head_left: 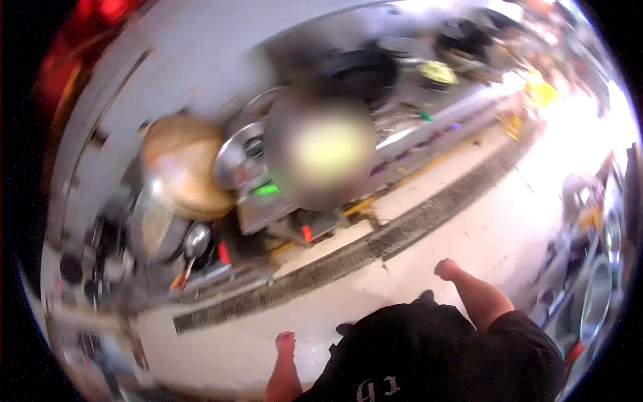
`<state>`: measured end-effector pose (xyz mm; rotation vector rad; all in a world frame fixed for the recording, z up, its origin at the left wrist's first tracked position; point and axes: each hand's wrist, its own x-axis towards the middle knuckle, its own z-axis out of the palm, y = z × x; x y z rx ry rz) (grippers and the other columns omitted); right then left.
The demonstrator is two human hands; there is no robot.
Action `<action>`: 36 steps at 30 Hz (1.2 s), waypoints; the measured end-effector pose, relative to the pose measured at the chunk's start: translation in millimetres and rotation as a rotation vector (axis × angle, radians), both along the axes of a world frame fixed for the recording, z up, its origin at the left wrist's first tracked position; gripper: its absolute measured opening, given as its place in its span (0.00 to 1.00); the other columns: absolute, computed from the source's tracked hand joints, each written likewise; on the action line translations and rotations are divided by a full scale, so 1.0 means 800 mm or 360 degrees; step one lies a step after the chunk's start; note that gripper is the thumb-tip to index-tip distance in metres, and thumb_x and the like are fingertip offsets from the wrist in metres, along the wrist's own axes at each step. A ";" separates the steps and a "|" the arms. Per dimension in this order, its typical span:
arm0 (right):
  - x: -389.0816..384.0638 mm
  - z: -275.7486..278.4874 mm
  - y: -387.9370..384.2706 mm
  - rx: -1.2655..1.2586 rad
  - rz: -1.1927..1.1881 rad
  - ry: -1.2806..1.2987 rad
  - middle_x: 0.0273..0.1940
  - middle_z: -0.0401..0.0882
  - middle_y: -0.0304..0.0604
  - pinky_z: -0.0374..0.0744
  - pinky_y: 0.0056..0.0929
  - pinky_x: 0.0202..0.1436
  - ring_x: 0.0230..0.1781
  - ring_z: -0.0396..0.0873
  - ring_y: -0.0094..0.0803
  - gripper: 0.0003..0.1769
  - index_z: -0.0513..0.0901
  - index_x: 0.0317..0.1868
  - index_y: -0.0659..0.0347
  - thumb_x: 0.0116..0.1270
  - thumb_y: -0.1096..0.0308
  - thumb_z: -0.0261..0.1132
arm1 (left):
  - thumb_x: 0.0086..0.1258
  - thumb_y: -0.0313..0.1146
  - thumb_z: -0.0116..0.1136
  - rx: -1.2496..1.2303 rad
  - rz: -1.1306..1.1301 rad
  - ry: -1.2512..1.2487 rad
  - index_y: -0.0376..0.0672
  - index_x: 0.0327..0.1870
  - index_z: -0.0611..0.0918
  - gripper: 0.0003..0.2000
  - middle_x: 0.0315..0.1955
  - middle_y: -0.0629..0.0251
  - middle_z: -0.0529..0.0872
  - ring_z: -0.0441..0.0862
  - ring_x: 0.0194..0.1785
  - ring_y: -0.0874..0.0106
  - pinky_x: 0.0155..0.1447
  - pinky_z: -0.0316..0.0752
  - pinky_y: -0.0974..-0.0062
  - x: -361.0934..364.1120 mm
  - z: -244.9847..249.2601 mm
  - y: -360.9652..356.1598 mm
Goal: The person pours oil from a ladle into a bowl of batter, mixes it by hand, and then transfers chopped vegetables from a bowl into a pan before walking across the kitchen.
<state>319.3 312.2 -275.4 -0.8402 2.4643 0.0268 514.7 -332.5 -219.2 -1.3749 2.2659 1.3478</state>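
Note:
My left hand [285, 343] hangs low over the pale floor, its fingers curled in with nothing seen in them. Out in front of my dark shirt [429, 355], my right hand [447, 269] also looks closed, and no object shows in it. Both hands are small and somewhat blurred, and neither touches anything. The steel counter [268, 213] with cookware stands ahead, out of contact with the hands.
A long floor drain grate [321, 276] runs along the counter. A large round wooden-looking lid or board [184, 167], a steel bowl [231, 157], a ladle [196, 240] and a dark wok [362, 70] stand there. A round blur hides the middle. Shelves with pans [595, 298] line the right.

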 end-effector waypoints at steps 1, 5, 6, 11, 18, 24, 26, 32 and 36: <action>0.019 -0.012 0.027 0.0084 -0.0117 -0.0032 0.32 0.80 0.43 0.77 0.41 0.38 0.37 0.79 0.42 0.07 0.81 0.29 0.53 0.54 0.67 0.56 | 0.54 0.34 0.59 -0.0010 -0.0196 0.0011 0.41 0.34 0.82 0.09 0.25 0.61 0.84 0.81 0.26 0.73 0.33 0.76 0.73 -0.042 -0.006 0.048; 0.085 0.042 0.165 -0.0436 -0.1192 -0.0019 0.38 0.82 0.45 0.78 0.38 0.42 0.37 0.79 0.44 0.12 0.84 0.37 0.54 0.57 0.62 0.58 | 0.55 0.40 0.63 -0.0217 -0.1384 -0.0198 0.40 0.40 0.82 0.15 0.34 0.57 0.85 0.82 0.39 0.66 0.44 0.76 0.71 -0.152 -0.023 0.248; 0.090 0.089 0.191 -0.0443 -0.1537 -0.0133 0.39 0.82 0.46 0.77 0.39 0.44 0.39 0.78 0.45 0.14 0.84 0.37 0.56 0.58 0.59 0.56 | 0.55 0.41 0.64 -0.0374 -0.1798 -0.0267 0.40 0.41 0.81 0.17 0.36 0.56 0.84 0.81 0.43 0.63 0.48 0.75 0.70 -0.186 0.030 0.323; 0.121 0.070 0.332 -0.0576 -0.2374 -0.0227 0.39 0.82 0.48 0.76 0.39 0.45 0.41 0.78 0.46 0.16 0.84 0.38 0.57 0.57 0.57 0.57 | 0.54 0.42 0.64 -0.0255 -0.2138 -0.0334 0.41 0.46 0.80 0.20 0.41 0.55 0.83 0.80 0.48 0.62 0.53 0.72 0.69 -0.326 0.023 0.490; 0.141 0.010 0.443 -0.0918 -0.3432 -0.0331 0.26 0.81 0.47 0.78 0.31 0.32 0.27 0.80 0.32 0.14 0.83 0.33 0.64 0.57 0.62 0.59 | 0.56 0.41 0.61 -0.0370 -0.2346 -0.0691 0.40 0.42 0.82 0.17 0.40 0.54 0.83 0.80 0.46 0.58 0.50 0.73 0.65 -0.540 -0.039 0.661; 0.182 0.042 0.529 -0.0063 -0.2969 -0.0647 0.39 0.82 0.50 0.75 0.38 0.49 0.43 0.79 0.44 0.18 0.83 0.40 0.60 0.58 0.56 0.55 | 0.53 0.45 0.58 -0.0921 -0.3353 -0.0831 0.39 0.39 0.82 0.19 0.41 0.51 0.82 0.78 0.47 0.54 0.52 0.72 0.62 -0.757 -0.082 0.880; 0.186 0.039 0.548 -0.0448 -0.3617 -0.0460 0.32 0.81 0.48 0.76 0.35 0.38 0.33 0.79 0.39 0.13 0.83 0.33 0.60 0.56 0.61 0.57 | 0.53 0.44 0.58 -0.0948 -0.3255 -0.0891 0.40 0.39 0.83 0.18 0.41 0.51 0.82 0.79 0.47 0.55 0.52 0.73 0.62 -0.834 -0.084 0.995; 0.101 0.005 0.657 -0.0654 -0.4189 -0.0460 0.23 0.81 0.42 0.76 0.32 0.22 0.19 0.78 0.30 0.09 0.83 0.30 0.62 0.56 0.65 0.59 | 0.54 0.42 0.59 -0.0650 -0.3202 -0.0140 0.42 0.45 0.81 0.19 0.41 0.54 0.83 0.80 0.46 0.59 0.51 0.74 0.66 -0.963 0.009 1.404; 0.029 0.008 0.817 -0.0517 -0.4038 -0.0794 0.25 0.82 0.41 0.77 0.33 0.23 0.21 0.79 0.30 0.12 0.84 0.31 0.60 0.57 0.61 0.59 | 0.56 0.42 0.58 -0.0282 -0.2989 -0.0047 0.42 0.47 0.80 0.19 0.42 0.55 0.83 0.80 0.46 0.61 0.52 0.73 0.67 -0.994 -0.006 1.602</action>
